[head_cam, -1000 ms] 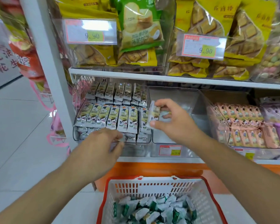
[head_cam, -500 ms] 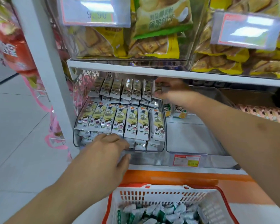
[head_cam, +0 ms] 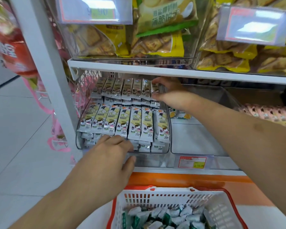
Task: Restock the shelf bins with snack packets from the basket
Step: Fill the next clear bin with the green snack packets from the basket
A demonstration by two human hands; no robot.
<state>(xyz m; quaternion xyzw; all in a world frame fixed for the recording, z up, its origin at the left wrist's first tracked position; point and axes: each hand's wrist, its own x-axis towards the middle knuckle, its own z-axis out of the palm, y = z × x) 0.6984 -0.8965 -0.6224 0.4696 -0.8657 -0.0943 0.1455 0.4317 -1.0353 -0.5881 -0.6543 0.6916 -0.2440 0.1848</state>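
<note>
The right hand (head_cam: 168, 95) reaches deep into the clear bin (head_cam: 169, 129) on the shelf (head_cam: 155, 70), pinching a snack packet (head_cam: 155, 90) at the right end of the back row. The left hand (head_cam: 109, 156) rests on the bin's front edge, fingers relaxed, holding nothing. More packets lie in the basket (head_cam: 172, 195) below.

Snack packets (head_cam: 134, 123) read "乐吧"; green bag (head_cam: 165, 15) "薄脆饼干"

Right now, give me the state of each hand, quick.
Left hand: open, fingers resting on the front row of packets.
Right hand: closed, pinching a packet at the back row's right end.
</note>
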